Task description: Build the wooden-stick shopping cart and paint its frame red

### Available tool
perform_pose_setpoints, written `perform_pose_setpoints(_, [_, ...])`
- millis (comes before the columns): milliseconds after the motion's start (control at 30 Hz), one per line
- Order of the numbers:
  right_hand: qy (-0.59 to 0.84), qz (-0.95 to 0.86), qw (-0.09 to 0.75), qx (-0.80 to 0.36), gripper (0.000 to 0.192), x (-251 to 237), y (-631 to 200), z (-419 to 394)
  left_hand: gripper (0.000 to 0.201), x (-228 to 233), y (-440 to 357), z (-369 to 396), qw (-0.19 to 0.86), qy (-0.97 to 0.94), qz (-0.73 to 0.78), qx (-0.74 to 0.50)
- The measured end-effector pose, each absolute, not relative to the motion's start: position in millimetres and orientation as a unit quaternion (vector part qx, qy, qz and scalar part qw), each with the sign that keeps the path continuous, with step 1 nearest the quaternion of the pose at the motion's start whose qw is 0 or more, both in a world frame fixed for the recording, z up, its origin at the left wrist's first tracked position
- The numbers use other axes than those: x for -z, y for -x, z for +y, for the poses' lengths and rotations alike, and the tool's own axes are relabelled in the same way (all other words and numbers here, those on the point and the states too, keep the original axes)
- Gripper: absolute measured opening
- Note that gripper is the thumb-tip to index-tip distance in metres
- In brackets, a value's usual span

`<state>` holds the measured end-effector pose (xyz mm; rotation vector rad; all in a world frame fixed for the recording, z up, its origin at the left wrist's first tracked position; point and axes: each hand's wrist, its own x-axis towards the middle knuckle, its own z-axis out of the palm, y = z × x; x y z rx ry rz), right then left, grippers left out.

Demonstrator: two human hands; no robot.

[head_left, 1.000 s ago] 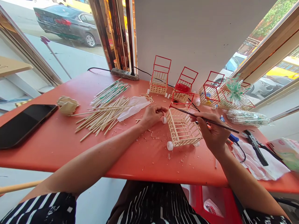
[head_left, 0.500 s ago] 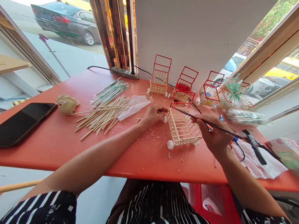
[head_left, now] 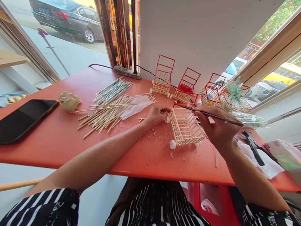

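Far left on the red table (head_left: 58, 141) lie a dark phone (head_left: 22, 119) and a crumpled paper wad (head_left: 69, 101), then a loose pile of bare sticks (head_left: 103, 114) with wrapped ones just beyond, so plenty of raw stock is left. Left hand (head_left: 156, 115) is curled, fingertips pinched at the far-left corner of the small stick cart (head_left: 185, 127), near its white wheel, steadying it. The cart sits mid-table in front of the person, lying tipped with basket bars facing up; the basket is built, white wheels are on, and the handle frame at its far end already looks red while the basket is bare wood, so I judge painting is partly done. Right hand (head_left: 217, 125) pinches a thin dark brush (head_left: 209, 114), its tip at the red frame on the cart's far edge. Along the far wall stand finished carts (head_left: 162, 77) with red frames, and one further right holds a green-wrapped bundle, so several units look complete. Far right: white cloth (head_left: 268, 164), black tool (head_left: 252, 142). Against the frame one second ago: the brush now lies flatter with the right hand raised and shifted toward the far side, its tip moved along the red frame; the left hand and cart have hardly moved; the camera has tilted slightly.
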<state>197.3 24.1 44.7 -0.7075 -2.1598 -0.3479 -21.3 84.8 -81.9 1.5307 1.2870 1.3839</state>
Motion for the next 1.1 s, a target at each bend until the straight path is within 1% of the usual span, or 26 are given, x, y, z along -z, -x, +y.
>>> perform_pose_setpoints(67, [0.295,-0.853,0.397,0.166,0.011,-52,-191,23,0.030,81,21,85,0.346,-0.593,0.499,-0.528])
perform_pose_setpoints(200, [0.278,-0.852,0.386,0.220,0.016,-65,-174,24,0.035,80,20,85,0.344,-0.594,0.510,-0.518])
perform_pose_setpoints(300, [0.291,-0.860,0.356,0.220,0.020,-71,-161,28,0.039,78,21,84,0.333,-0.597,0.518,-0.514])
perform_pose_setpoints(433, [0.303,-0.875,0.315,0.207,0.021,-75,-148,35,0.041,75,24,83,0.324,-0.587,0.532,-0.518])
perform_pose_setpoints(600, [0.308,-0.884,0.284,0.204,0.023,-80,-138,44,0.040,74,24,84,0.348,-0.570,0.524,-0.529])
perform_pose_setpoints(700, [0.313,-0.882,0.278,0.218,0.022,-87,-134,46,0.040,73,23,83,0.355,-0.568,0.521,-0.530])
perform_pose_setpoints(867, [0.322,-0.876,0.265,0.244,0.027,-101,-130,44,0.041,74,24,84,0.349,-0.574,0.517,-0.530])
perform_pose_setpoints(1100, [0.318,-0.871,0.286,0.241,0.031,-113,-135,30,0.041,74,24,84,0.346,-0.576,0.523,-0.525])
